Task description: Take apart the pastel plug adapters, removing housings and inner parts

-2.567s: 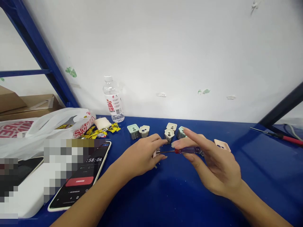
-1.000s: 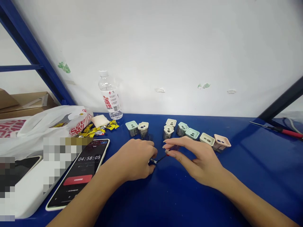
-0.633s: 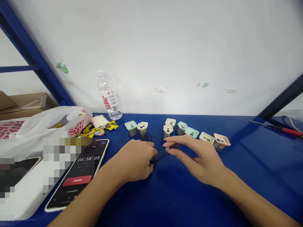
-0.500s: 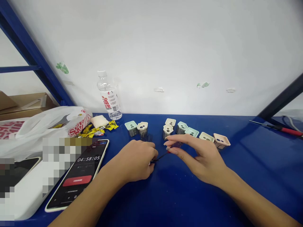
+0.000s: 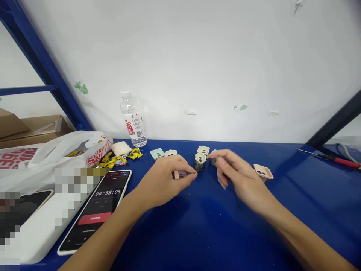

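Blue bench (image 5: 282, 226): left hand (image 5: 162, 180) pinches a small pink part (image 5: 179, 174) (mostly hidden by fingers); right hand (image 5: 239, 180) curls loosely, empty, near a white cup (image 5: 200, 162).

Head-worn view, facing forward and down, close above the blue workbench (image 5: 203, 233), white wall (image 5: 225, 56) beyond

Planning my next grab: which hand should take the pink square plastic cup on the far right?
Right: the right hand is nearer the pink square plastic cup and looks empty; the left hand is farther off, pinching a small pink piece.
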`<state>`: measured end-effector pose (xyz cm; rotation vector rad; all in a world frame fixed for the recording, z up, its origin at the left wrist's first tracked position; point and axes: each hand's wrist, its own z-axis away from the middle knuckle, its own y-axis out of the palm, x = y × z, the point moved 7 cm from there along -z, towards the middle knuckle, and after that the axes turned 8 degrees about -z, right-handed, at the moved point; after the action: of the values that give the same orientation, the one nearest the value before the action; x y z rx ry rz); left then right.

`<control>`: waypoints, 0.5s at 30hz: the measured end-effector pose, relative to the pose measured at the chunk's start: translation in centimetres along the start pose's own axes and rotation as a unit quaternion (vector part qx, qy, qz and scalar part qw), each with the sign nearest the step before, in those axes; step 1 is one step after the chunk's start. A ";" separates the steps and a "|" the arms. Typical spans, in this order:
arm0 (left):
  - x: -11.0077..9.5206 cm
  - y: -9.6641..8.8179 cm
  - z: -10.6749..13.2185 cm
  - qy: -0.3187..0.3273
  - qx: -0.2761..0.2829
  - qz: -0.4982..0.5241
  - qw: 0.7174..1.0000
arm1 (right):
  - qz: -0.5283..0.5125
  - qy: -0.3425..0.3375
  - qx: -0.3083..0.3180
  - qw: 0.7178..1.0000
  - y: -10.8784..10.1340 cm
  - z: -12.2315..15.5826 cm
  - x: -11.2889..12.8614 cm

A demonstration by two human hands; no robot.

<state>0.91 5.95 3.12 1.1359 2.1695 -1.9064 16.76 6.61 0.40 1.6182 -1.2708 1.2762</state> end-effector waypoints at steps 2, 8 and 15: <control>0.2 -0.5 -0.1 -0.016 -0.032 0.078 0.996 | -0.030 0.071 0.038 0.996 1.0 0.0 -1.2; 0.7 0.2 -0.3 -0.037 -0.036 0.206 0.977 | -0.069 0.088 0.080 0.991 2.6 0.5 -1.0; 0.1 0.5 -0.1 0.006 -0.050 0.193 0.980 | -0.094 0.064 0.053 0.992 1.6 0.2 -0.4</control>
<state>1.16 6.07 2.73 1.4232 1.8523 -1.6112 15.28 6.14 -0.13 1.6584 -0.9638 1.3237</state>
